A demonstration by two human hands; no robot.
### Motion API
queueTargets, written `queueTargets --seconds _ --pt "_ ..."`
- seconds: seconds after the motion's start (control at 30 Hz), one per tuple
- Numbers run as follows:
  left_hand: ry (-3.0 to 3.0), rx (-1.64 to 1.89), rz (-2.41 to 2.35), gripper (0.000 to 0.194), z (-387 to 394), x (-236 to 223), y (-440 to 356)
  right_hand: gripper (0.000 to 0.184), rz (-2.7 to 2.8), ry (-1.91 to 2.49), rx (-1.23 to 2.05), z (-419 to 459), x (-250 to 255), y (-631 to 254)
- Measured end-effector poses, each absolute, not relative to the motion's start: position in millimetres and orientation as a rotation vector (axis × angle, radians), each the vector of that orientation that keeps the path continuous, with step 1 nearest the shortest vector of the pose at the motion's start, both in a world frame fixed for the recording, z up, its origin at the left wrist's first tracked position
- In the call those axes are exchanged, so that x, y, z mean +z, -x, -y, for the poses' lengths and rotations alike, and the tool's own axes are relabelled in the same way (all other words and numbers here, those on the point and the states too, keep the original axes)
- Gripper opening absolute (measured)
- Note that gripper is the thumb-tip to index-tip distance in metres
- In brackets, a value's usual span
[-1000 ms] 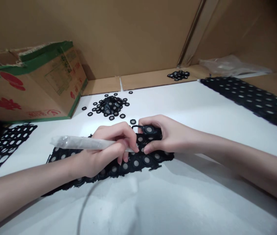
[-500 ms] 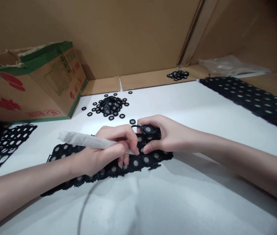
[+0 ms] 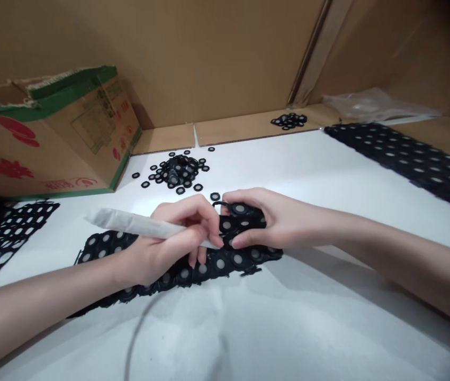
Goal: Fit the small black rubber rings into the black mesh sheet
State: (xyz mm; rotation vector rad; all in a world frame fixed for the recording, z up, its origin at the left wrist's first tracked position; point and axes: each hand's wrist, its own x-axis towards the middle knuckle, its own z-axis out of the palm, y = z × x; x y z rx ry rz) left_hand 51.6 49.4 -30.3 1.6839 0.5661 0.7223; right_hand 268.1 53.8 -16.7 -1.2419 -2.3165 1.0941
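My left hand (image 3: 169,238) is closed around a white pen-shaped tool (image 3: 137,223), its thick wrapped end pointing left and its tip down at a black sheet (image 3: 185,273). The tool's exact kind does not show. The sheet carries rows of pale round discs and lies on the white surface under both hands. My right hand (image 3: 264,217) grips the sheet's right part, thumb in front and fingers behind, with a bit of it raised between them. Some of the right fingers are hidden behind that raised part.
Loose black rings with pale centres form a pile (image 3: 179,172), and a smaller heap (image 3: 289,121) lies farther back. Black perforated sheeting (image 3: 10,238) is at the left, another dotted sheet (image 3: 411,159) at the right. A cardboard box (image 3: 62,137) stands back left, a plastic bag (image 3: 376,103) back right.
My left hand has shifted slightly left and up with the tool, drawing its tip a little away from the right thumb. The right hand keeps its grip, almost unmoved.
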Motion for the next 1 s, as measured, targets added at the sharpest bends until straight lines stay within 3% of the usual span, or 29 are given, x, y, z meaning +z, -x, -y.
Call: queueTargets --seconds 0.13,0.27,0.47,0.73,1.0 --pt "-1.753 0.779 -0.570 0.015 -49.2 -31.2 -53.7 0.024 2.414 1.273 1.022 -50.4 -11.0 -268.0" --pt "-1.797 0.794 -0.573 0.018 -49.0 -32.2 -53.0 0.039 2.440 1.287 1.047 -46.8 -5.9 -267.9" --pt "-1.839 0.839 -0.578 0.020 -47.1 -33.2 -50.6 0.047 2.395 1.297 1.078 -45.9 -6.1 -268.5" --pt "-1.833 0.896 -0.519 0.017 -45.8 -33.8 -48.0 0.045 2.331 1.281 1.166 -45.4 -8.3 -269.5" --pt "-1.768 0.657 -0.496 0.014 -41.0 -22.4 -51.4 0.045 2.282 1.224 1.241 -47.0 -9.2 -270.3"
